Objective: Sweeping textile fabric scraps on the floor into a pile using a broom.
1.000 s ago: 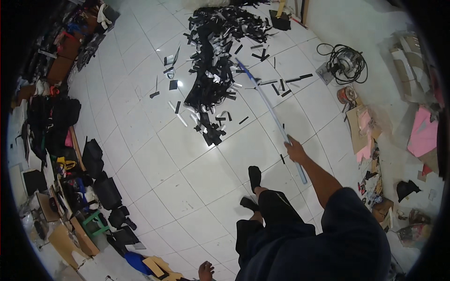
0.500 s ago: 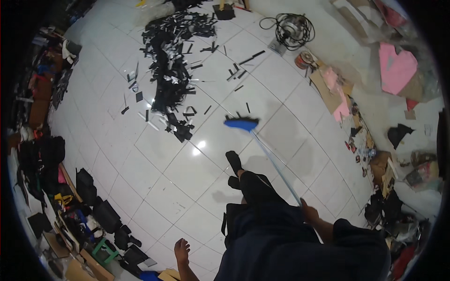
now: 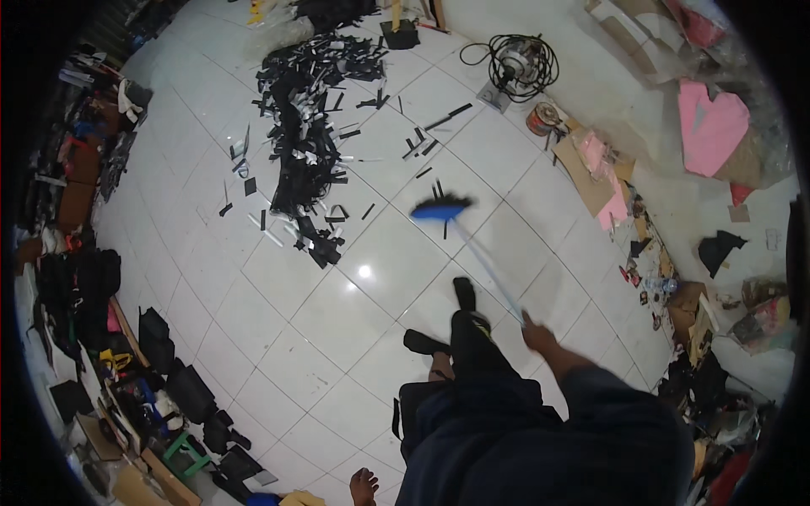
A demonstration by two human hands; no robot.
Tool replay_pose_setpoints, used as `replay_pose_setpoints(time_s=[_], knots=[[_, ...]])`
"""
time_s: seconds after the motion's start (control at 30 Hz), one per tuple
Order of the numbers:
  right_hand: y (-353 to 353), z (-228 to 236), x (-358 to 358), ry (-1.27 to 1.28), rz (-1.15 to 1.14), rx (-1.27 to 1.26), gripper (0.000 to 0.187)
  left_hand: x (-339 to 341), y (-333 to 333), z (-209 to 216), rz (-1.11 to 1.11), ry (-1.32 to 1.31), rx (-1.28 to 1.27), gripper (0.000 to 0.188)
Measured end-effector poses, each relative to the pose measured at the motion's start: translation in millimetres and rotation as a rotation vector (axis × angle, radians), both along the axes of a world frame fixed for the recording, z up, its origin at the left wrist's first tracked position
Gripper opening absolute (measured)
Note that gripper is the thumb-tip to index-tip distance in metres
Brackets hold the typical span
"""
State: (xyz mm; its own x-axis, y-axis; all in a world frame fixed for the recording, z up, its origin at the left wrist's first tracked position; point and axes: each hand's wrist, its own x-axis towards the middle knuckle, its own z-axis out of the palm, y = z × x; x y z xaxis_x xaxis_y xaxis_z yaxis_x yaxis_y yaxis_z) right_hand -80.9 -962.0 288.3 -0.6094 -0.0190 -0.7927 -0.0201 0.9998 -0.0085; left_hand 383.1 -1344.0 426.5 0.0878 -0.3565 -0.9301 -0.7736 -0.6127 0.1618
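My right hand (image 3: 537, 331) is wrapped round the upper end of a broom's pale handle (image 3: 489, 270). The blue broom head (image 3: 439, 211) rests on the tiled floor with its dark bristles pointing away from me. A few short black strips (image 3: 438, 189) lie at the bristles, and another shows just behind the head. To the left of the broom lies a long heap of black and grey scraps (image 3: 304, 169). Low in the picture, my left hand (image 3: 364, 487) hangs by my side, empty, its fingers loosely bent and apart.
Loose strips (image 3: 418, 143) are scattered on the white tiles. Along the right wall stand a coiled black cable (image 3: 531, 67), a tin can (image 3: 542, 119) and cardboard (image 3: 584, 173). Black bags (image 3: 190, 390) and a green stool (image 3: 186, 455) line the left side.
My right arm has reached further forward with the broom, whose head has shifted slightly right and away. My feet have stepped, and my left hand has dropped lower and to the right.
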Motion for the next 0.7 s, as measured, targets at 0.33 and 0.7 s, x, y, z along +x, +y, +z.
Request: replay_pose_setpoints(time_s=[0.33,0.7], knots=[[-190.7,-7.9,-347.8,0.402,0.104,-0.379,0.049,-32.9,85.0,52.0,0.086,0.032,-0.330,0.041],[160.1,103.7,-198.0,-0.209,0.279,-0.045,0.049,-194.4,187.1,-41.9,-1.076,0.297,-0.039,0.034]])
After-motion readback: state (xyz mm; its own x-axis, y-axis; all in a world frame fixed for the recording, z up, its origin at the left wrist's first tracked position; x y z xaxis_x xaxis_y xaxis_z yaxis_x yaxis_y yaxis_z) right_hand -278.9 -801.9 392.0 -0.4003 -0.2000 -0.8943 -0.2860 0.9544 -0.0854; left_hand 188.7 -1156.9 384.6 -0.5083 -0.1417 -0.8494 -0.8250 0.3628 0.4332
